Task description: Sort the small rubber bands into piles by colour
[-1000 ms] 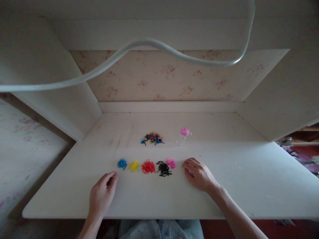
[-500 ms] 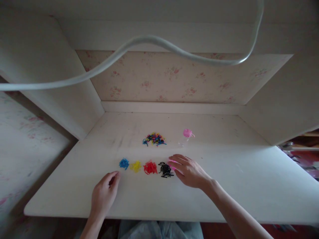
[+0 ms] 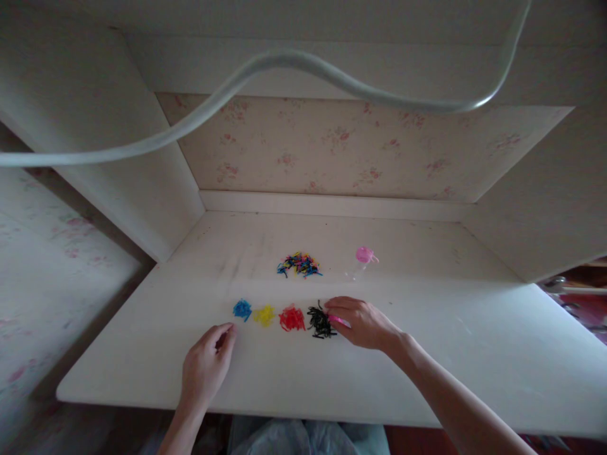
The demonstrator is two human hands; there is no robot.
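You're likely handling pink pile; right hand, fingers: can't tell; left hand, fingers together. Next, avoid black pile.

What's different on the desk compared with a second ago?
The right hand moved left onto the pink pile, largely covering it; whether it grips any pieces is unclear. The left hand stayed near the blue pile. The yellow pile, red pile, mixed-color pile and pink-lidded container stayed put.
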